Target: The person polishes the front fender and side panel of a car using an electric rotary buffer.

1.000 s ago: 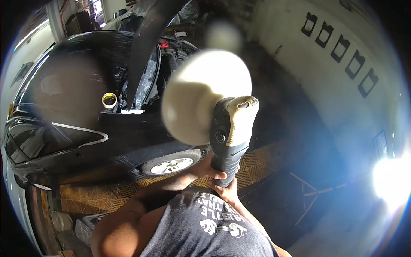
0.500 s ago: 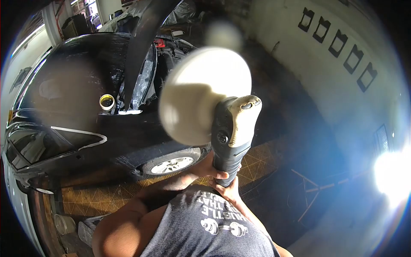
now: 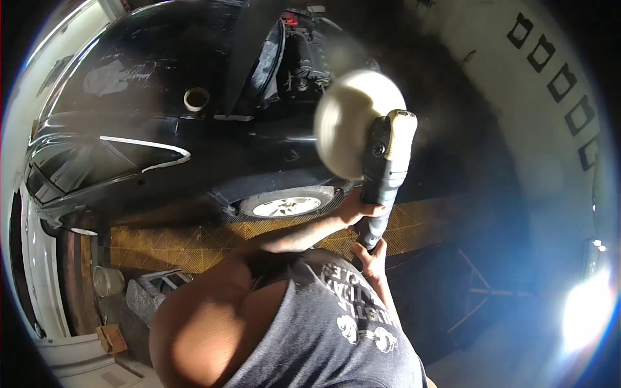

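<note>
A power polisher (image 3: 381,174) with a round white buffing pad (image 3: 346,126) is held out in front of me, its black body pointing away. The pad looks smeared, as if spinning. My left hand (image 3: 359,207) is wrapped around the middle of the body. Lower down, my right hand (image 3: 372,253) grips the end of the handle. Beyond the tool stands a black car (image 3: 194,155); the pad overlaps its front fender in view, and I cannot tell whether they touch.
An open tub (image 3: 196,99) sits on the car near the windshield. The engine bay (image 3: 304,64) is exposed. Below are a front wheel (image 3: 286,205) and yellow floor tiles (image 3: 168,244). A bucket (image 3: 108,281) stands at left. A bright lamp (image 3: 587,310) shines at right.
The view has shifted, so the car appears lower and farther right. The polisher has moved right and looks smaller, farther from me. Both hands still hold it, now spaced wider apart.
</note>
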A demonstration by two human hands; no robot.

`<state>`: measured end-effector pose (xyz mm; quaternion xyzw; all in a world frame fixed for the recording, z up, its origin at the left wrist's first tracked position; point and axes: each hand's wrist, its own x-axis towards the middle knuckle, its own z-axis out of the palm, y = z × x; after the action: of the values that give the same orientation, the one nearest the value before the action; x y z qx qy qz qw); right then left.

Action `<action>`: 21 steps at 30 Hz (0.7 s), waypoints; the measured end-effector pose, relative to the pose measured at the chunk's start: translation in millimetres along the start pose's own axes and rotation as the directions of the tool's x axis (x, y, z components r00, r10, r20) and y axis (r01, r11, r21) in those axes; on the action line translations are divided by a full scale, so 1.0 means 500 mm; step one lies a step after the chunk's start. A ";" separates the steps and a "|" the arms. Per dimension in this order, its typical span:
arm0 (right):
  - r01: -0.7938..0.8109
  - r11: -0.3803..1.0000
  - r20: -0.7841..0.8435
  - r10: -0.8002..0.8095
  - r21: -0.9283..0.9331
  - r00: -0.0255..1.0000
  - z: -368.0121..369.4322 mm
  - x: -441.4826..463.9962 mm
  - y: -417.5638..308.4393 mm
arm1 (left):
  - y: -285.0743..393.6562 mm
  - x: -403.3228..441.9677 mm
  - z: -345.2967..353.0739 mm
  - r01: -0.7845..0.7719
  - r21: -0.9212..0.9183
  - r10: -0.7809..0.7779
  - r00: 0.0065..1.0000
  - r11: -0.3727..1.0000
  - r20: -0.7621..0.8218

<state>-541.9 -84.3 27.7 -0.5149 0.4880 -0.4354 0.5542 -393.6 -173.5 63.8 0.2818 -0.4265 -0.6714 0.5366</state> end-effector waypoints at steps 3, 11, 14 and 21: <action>-0.112 0.993 0.042 0.110 0.044 0.993 0.016 0.024 0.034 | -0.070 0.025 -0.054 0.063 -0.009 -0.063 0.997 0.998 -0.050; -0.325 0.937 0.123 0.340 -0.126 0.932 0.098 0.057 0.040 | -0.134 -0.014 -0.223 0.324 -0.209 -0.352 0.929 0.923 -0.112; -0.303 0.917 0.139 0.346 -0.259 0.928 0.148 0.055 0.031 | -0.101 -0.069 -0.272 0.355 -0.263 -0.385 0.920 0.897 -0.073; -0.191 0.901 0.228 0.295 -0.390 0.928 0.231 0.052 0.014 | -0.032 -0.175 -0.329 0.282 -0.322 -0.355 0.915 0.904 -0.194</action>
<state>-424.2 -92.6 17.5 -0.5989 0.5365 -0.1873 0.5642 -240.5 -132.8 -35.8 0.3490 -0.2018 -0.7646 0.5028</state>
